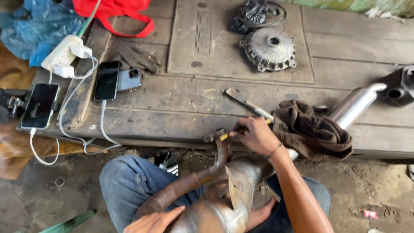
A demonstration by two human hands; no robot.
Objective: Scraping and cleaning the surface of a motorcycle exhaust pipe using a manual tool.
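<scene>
Gripped in the right hand [255, 134] is a thin yellow-handled tool [226, 136], fingers closed round it, its tip at the flanged end of a rusty brown curved exhaust pipe [181, 186]. That pipe runs down from the grip across the person's denim-clad lap into a dented silver muffler body [233, 190]. Left hand [155, 221] lies flat and open-fingered on the pipe's lower bend, clasping nothing. Just right of the grip sits a crumpled brown rag [311, 128]; just above it, a flat metal blade [246, 103] on the worn wooden platform [181, 108].
</scene>
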